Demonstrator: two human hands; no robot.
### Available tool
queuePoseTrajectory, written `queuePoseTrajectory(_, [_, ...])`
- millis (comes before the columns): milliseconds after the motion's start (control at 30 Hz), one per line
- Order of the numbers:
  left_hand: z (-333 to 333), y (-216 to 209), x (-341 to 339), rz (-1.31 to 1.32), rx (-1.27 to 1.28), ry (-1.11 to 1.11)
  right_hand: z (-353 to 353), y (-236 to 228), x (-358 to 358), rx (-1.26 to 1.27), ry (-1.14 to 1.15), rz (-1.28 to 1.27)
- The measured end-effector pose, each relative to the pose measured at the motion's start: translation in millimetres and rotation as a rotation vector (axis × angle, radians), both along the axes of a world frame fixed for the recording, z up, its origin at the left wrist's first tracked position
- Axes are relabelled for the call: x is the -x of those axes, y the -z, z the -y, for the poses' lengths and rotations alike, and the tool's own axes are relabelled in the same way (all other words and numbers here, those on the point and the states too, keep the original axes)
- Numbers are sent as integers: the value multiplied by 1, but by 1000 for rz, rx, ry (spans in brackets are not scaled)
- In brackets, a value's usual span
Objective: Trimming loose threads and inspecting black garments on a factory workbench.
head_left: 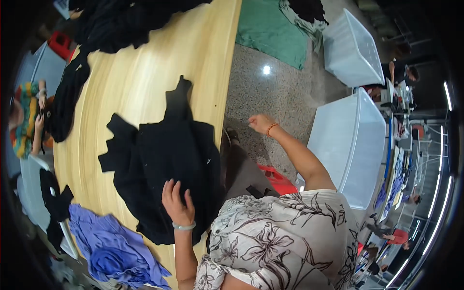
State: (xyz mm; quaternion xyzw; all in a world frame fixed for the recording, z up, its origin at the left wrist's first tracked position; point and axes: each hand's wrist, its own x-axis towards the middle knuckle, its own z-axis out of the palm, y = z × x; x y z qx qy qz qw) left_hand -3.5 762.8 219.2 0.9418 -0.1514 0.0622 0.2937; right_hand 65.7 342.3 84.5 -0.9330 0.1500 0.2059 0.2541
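A black garment [179, 150] lies spread on the light wooden table, its narrow strap-like pieces sticking out at the far side and the left. My left hand [179, 203], with a pale bangle at the wrist, rests on its near part with fingers stretched out, gripping nothing. My right hand [261, 124], wearing an orange beaded bracelet, is held out to the right, past the table edge and over the floor. Its fingers are curled together; whether something small is in them I cannot make out.
More black clothes [121, 24] are heaped on the far end of the table [140, 67]. A purple garment [116, 246] is bunched at the near left. Across the table a person [30, 118] handles dark cloth. Pale plastic bins [338, 140] and green cloth [270, 34] are on the right.
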Motion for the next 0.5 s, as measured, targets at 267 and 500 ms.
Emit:
queuePoseTrajectory(267, [134, 26, -124, -84, -132, 178, 60, 106, -24, -134, 9, -270])
queuePoseTrajectory(500, [182, 108, -179, -258, -364, 97, 82, 250, -66, -250, 20, -411])
